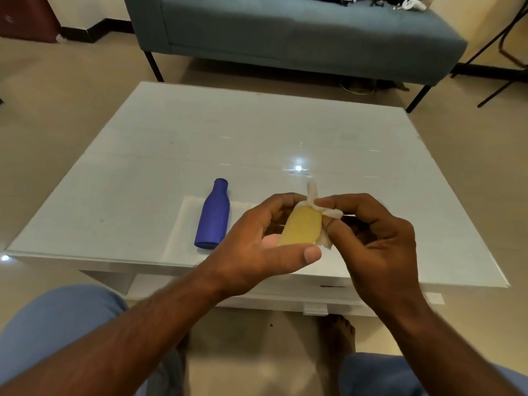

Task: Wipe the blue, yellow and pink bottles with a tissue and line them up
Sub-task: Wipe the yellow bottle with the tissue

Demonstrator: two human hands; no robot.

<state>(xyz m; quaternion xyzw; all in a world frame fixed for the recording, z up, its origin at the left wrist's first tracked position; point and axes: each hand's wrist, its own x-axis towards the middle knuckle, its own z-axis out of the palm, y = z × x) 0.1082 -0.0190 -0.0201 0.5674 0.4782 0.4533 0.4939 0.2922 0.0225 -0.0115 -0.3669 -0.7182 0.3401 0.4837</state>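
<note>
Over white table [143, 167] — left hand [257, 247] grips yellow bottle [300, 227], right hand [377, 238] pinches tissue [313, 195].

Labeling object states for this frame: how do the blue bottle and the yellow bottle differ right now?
The blue bottle lies on its side on the white table, untouched; the yellow bottle is held up off the table by the left hand. The right hand presses a tissue against the yellow bottle; no tissue touches the blue one. The blue bottle shows whole, the yellow is partly hidden by fingers.
</note>
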